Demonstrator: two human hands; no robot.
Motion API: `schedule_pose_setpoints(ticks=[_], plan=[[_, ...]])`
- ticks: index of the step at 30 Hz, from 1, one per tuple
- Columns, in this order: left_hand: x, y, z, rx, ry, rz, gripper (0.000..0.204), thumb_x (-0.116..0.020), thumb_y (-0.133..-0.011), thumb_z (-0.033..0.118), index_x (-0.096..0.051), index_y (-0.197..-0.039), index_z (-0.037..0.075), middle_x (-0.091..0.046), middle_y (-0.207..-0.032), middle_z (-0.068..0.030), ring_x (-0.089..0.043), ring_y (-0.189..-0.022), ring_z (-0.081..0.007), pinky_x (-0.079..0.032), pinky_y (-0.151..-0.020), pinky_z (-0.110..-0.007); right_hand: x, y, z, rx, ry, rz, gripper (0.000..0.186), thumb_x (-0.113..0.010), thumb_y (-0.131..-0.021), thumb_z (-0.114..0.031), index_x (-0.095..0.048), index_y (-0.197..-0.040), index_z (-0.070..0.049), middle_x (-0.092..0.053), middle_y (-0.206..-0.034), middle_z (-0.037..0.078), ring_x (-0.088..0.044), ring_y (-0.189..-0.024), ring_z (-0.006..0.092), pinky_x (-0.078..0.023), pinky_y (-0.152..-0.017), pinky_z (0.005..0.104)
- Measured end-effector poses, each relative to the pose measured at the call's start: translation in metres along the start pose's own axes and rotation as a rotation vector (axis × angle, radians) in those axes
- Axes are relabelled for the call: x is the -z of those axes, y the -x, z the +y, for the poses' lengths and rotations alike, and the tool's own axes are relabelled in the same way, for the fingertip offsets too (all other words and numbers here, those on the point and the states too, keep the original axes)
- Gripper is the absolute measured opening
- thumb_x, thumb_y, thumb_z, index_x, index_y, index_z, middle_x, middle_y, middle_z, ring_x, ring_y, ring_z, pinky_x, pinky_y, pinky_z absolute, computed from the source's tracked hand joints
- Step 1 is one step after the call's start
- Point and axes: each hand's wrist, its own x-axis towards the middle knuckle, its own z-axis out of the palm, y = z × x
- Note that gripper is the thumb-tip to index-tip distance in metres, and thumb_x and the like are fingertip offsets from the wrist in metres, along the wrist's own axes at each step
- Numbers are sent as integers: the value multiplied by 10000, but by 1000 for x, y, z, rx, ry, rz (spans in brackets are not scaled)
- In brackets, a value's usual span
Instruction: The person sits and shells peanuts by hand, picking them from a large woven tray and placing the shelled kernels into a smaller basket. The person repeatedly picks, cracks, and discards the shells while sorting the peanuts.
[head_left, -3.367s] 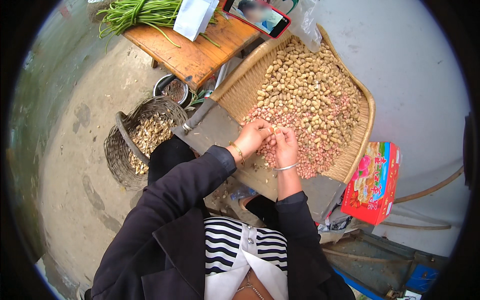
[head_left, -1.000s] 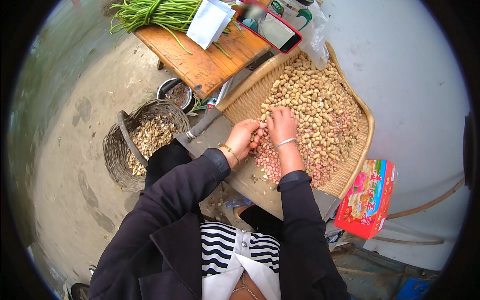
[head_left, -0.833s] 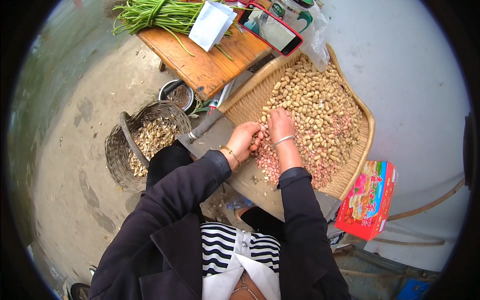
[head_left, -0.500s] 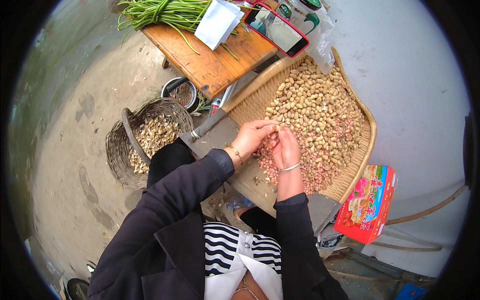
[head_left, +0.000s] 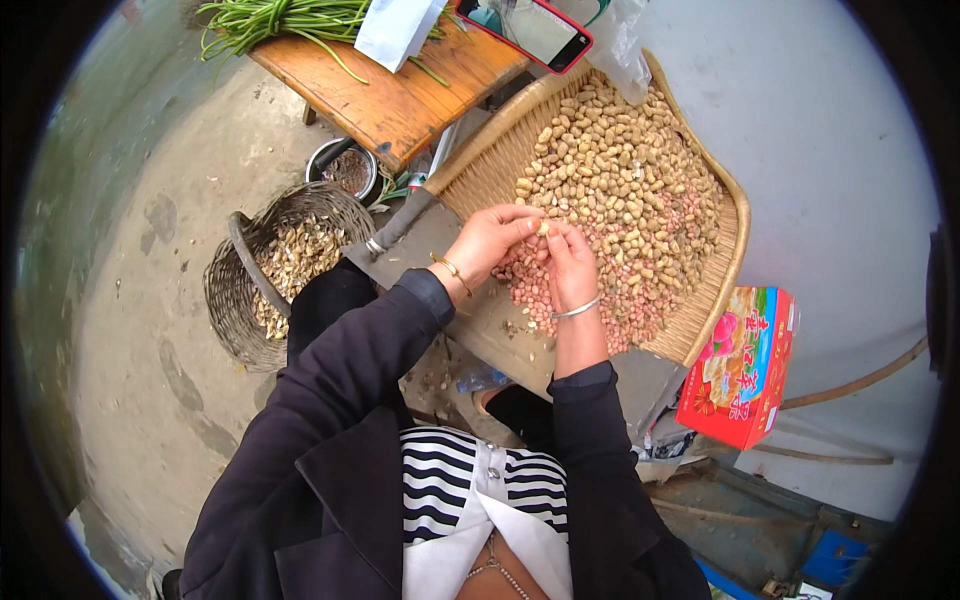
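My left hand (head_left: 493,238) and my right hand (head_left: 569,263) meet over the lower left of a woven bamboo tray (head_left: 730,272), their fingertips pinched around a small pale peanut (head_left: 543,228). Beneath them, shelled pink peanuts (head_left: 635,320) lie loose, mixed at the edges with a heap of unshelled tan peanuts (head_left: 620,150) filling the upper part. A grey flap (head_left: 405,240) lines the tray's near edge. To the left on the ground, a wicker basket (head_left: 232,310) with a handle holds broken shells (head_left: 300,255).
A wooden bench (head_left: 360,105) bears green stalks (head_left: 270,25), white paper (head_left: 395,30) and a red-cased phone (head_left: 530,30). A plastic bag (head_left: 620,50) overhangs the tray. A metal bowl (head_left: 340,170) stands below the bench. A red box (head_left: 730,400) is at right, by a blue-edged metal structure (head_left: 830,555).
My right hand has lifted from among the peanuts and now meets my left fingertips at a small peanut. Both hands appear higher in the picture, and the whole view has shifted slightly.
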Motion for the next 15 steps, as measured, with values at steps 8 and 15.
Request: schedule_pose_setpoints(ticks=[8, 15], plan=[[-10, 10, 2, -155, -207, -62, 151, -541, -839, 86, -596, -936, -16, -549, -646, -15, -510, -536, -69, -391, -463, -191, -9, 15, 7, -138, -423, -63, 169, -447, -890, -178, -496, -961, -32, -518, -754, 29, -474, -593, 98, -402, -493, 216], [-15, 16, 5, -249, -464, -99, 121, -573, -812, 80, -613, -862, -23, -574, -644, -39, -540, -552, -69, -429, -479, -210, -7, 22, -9, -134, -208, -27, 285, -398, -912, -204, -443, -1114, -8, -524, -783, 40, -479, -585, 88, -401, -475, 188]])
